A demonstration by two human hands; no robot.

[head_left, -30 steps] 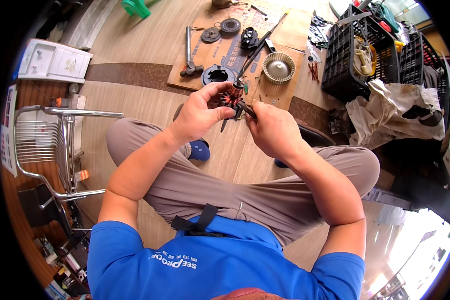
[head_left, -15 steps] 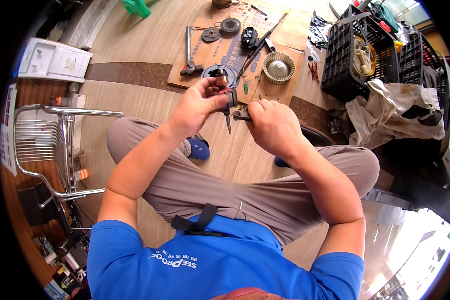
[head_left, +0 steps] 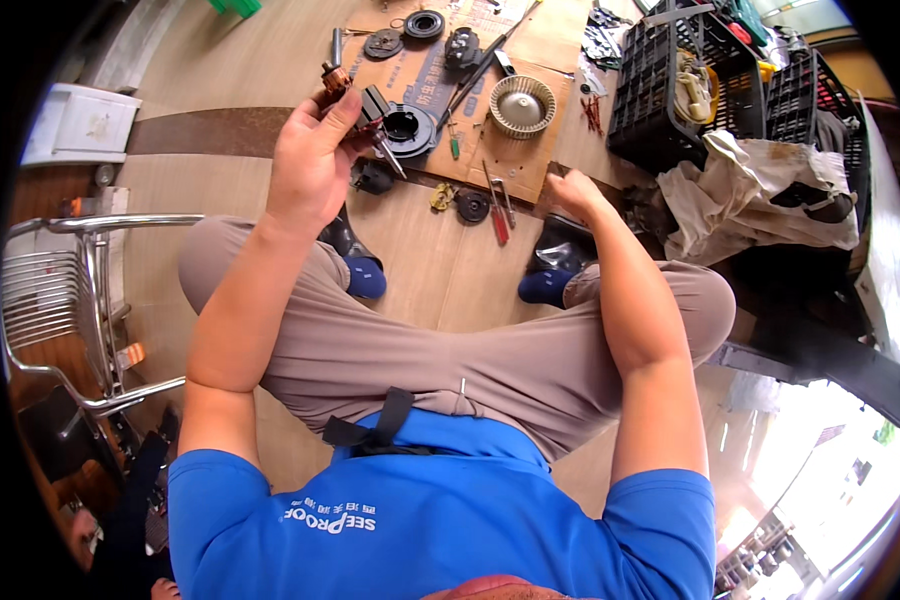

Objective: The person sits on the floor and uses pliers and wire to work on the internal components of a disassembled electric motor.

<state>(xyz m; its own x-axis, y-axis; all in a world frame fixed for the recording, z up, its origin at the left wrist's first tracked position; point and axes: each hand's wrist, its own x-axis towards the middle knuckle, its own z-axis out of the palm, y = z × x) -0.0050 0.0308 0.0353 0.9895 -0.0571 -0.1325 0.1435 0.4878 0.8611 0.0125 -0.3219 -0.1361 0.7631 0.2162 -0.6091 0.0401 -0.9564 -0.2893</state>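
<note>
My left hand [head_left: 315,150] is raised at the left of the cardboard and closed around a motor armature [head_left: 373,106]. Copper shows at the armature's upper end, and its thin metal shaft points down to the right. Low by the cardboard's right front corner is my right hand [head_left: 572,192], its fingers curled; what they hold, if anything, is hidden. Between my feet lie a red-handled screwdriver [head_left: 500,228], a round black part [head_left: 472,205] and a small yellowish piece [head_left: 441,197]. A grey ring-shaped housing [head_left: 410,128] rests beyond the armature.
On the cardboard [head_left: 520,160] sit a white blower wheel [head_left: 522,106], a green-handled screwdriver [head_left: 454,142], black discs [head_left: 383,43] and a black block [head_left: 461,48]. Black crates [head_left: 660,90] with a stained cloth [head_left: 745,190] stand right. A metal chair [head_left: 50,290] is left; another person shows lower left.
My left hand has lifted the armature up and to the left. My right hand has left it, moving right and down toward the cardboard corner; the dark part seen by its fingers no longer shows there.
</note>
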